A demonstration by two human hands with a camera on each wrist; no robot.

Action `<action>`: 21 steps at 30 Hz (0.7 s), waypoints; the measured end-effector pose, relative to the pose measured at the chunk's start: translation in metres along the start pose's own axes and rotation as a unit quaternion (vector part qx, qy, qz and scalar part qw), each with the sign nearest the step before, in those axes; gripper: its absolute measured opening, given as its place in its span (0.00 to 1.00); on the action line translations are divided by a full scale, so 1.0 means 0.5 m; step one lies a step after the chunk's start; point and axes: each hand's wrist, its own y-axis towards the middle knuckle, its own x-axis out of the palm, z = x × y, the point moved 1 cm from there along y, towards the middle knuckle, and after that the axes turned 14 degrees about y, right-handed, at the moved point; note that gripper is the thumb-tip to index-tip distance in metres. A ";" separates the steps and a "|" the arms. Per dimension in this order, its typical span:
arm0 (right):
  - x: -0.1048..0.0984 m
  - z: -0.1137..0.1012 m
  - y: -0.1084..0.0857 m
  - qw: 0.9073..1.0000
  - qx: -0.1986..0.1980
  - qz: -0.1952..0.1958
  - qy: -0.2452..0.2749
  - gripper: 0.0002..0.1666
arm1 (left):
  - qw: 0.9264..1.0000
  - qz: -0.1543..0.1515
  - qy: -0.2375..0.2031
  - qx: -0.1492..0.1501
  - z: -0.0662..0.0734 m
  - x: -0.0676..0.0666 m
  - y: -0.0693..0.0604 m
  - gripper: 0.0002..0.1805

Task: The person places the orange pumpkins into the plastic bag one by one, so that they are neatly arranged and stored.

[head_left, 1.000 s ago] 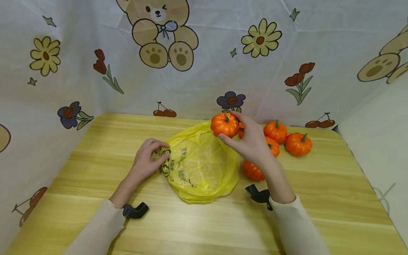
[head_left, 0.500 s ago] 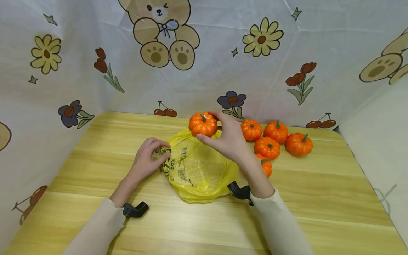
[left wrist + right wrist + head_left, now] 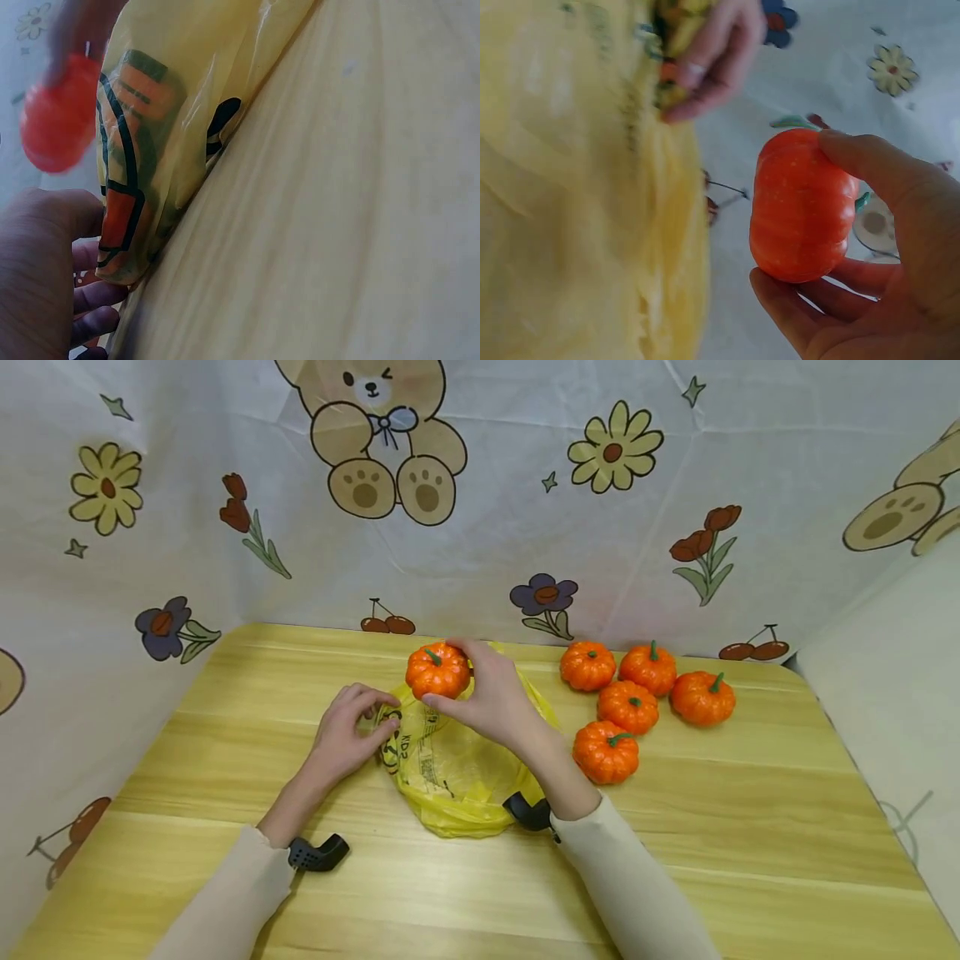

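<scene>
Gripping round, ribbed orange pumpkin (image 3: 435, 675): right hand (image 3: 492, 697); left hand (image 3: 349, 727) pinching yellow plastic bag (image 3: 463, 814); pumpkin probably handling light, stiff, best by sides.

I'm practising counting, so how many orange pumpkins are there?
6 in view: the held pumpkin in the right hand; on the table, the back-left pumpkin, back-middle pumpkin, central pumpkin, rightmost pumpkin and nearest pumpkin. More could hide behind that hand.

on the yellow bag (image 3: 465, 820), at the centre of the head view, dark lettering (image 3: 406, 748) runs sideways near the left rim, seemingly "kd" plus an unclear character; the smaller print (image 3: 428, 770) beside it is too small to read.
</scene>
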 end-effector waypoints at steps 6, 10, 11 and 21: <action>0.042 0.016 0.004 0.999 0.017 -0.036 -0.037 0.46 | 1.000 0.005 -0.002 -0.004 -0.005 -0.002 -0.005 0.12; 0.049 0.023 0.004 0.998 0.028 -0.040 -0.034 0.46 | 1.000 0.009 -0.006 -0.004 -0.006 -0.002 -0.005 0.12; 0.051 0.025 0.004 0.998 0.030 -0.043 -0.034 0.46 | 1.000 0.009 -0.006 -0.004 -0.006 -0.003 -0.005 0.13; 0.071 0.051 -0.004 0.996 0.041 -0.070 -0.020 0.47 | 1.000 0.005 0.000 -0.004 -0.004 0.002 0.000 0.13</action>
